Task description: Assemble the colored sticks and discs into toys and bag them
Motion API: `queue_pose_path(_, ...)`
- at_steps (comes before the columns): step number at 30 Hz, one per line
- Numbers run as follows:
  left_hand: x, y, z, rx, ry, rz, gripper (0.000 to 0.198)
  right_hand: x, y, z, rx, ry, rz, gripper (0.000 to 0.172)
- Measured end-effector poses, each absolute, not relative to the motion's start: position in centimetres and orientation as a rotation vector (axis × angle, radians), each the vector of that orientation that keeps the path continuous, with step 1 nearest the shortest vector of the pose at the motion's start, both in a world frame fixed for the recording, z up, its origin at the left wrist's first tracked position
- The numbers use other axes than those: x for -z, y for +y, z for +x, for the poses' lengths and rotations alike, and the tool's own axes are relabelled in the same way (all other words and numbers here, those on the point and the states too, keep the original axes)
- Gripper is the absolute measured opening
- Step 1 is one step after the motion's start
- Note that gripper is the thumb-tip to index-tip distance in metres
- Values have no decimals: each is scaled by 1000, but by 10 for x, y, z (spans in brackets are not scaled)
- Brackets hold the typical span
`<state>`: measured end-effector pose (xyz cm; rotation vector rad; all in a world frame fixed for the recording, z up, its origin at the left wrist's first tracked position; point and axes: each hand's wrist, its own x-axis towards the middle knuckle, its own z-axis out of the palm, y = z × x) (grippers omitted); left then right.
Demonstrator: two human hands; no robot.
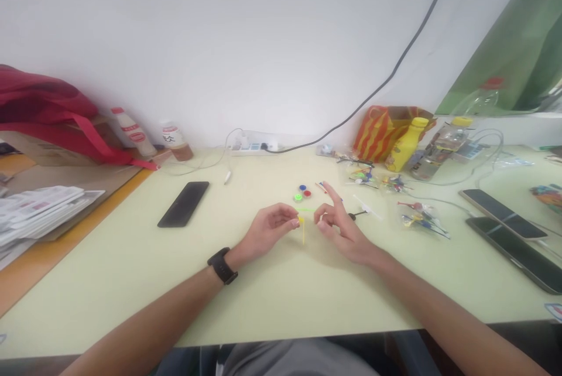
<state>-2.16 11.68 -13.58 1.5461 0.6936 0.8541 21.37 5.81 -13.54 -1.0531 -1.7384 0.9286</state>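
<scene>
The left hand (266,232) is closed to a narrow pinch at a yellow plastic stick (302,231); a grip on the stick cannot be confirmed. The right hand (345,229) is open, fingers spread, just beside the stick. Green, blue and red plastic caps (302,188) lie just beyond, mid-desk (263,306). Bagged plastic parts (421,218) lie toward the desk's rear right.

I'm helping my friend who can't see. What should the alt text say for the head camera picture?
A left hand wearing a black watch pinches a small yellow stick beside a spread right hand. They are over a pale green desk, with little round blue, green and red pieces just beyond.
</scene>
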Motion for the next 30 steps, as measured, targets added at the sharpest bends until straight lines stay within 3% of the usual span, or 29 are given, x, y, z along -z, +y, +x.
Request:
queue_pose_path(2,135,115,-21,-847,679,1538,24,137,59,215,-1014,-1736,-1053,38)
queue_pose_path(5,136,113,-19,-865,676,1529,24,137,63,219,-1210,-1741,-987,69)
queue_pose_path(7,136,112,-18,-878,679,1524,24,136,65,221,-1237,-1684,-938,72)
queue_pose_path(14,137,115,-18,-880,686,1455,29,129,64,218,-1135,-1640,-1003,47)
queue_pose_path(24,138,136,-30,-928,668,977,29,135,68,219,-1099,-1662,-1181,45)
queue_pose_path(30,138,139,-32,-927,625,869,30,146,62,204,-759,-2037,-1149,23)
